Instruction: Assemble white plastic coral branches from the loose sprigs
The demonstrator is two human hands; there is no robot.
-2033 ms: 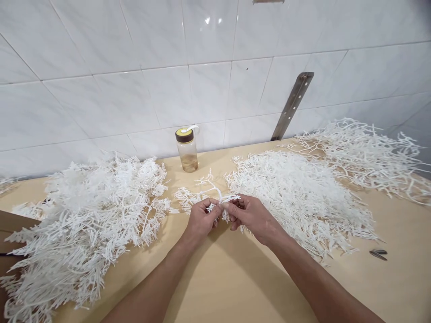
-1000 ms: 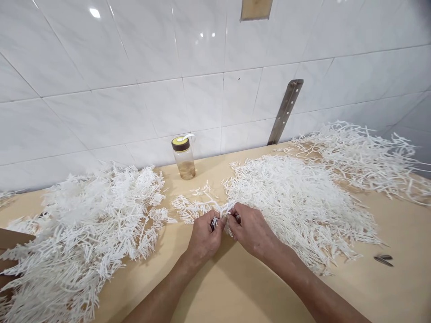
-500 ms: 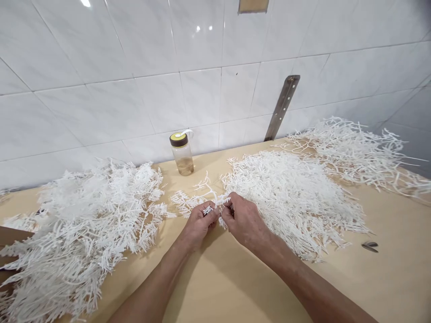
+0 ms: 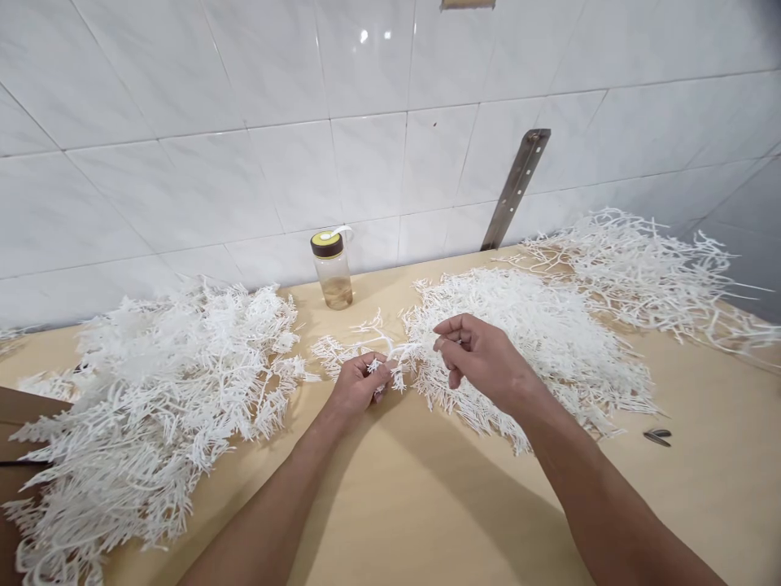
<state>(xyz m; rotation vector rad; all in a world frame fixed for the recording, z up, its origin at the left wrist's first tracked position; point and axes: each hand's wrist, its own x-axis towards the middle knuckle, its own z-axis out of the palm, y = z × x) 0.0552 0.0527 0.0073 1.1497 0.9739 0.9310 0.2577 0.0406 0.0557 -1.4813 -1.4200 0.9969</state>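
Pinched in my left hand (image 4: pixel 359 384) is a white branched plastic piece (image 4: pixel 390 352), its twigs sticking out up and to the right of my fingers. My right hand (image 4: pixel 479 358) is raised over the left part of the middle white pile (image 4: pixel 549 342), apart from my left hand. Its index finger and thumb are parted, the other fingers curl, and nothing clear shows between them. Some white sprigs (image 4: pixel 333 355) lie on the table just behind my left hand.
A large white pile (image 4: pixel 159 391) covers the table's left, beside a brown box (image 4: pixel 18 407). A clear bottle (image 4: pixel 337 291) stands near the wall. At the right are another white pile (image 4: pixel 647 268) and small dark pieces (image 4: pixel 657 437). A metal strip (image 4: pixel 516 191) leans at the wall.
My right hand has let go of the branched piece and moved right, over the middle pile, its fingers parting. My left hand still holds the piece. The view has shifted slightly.
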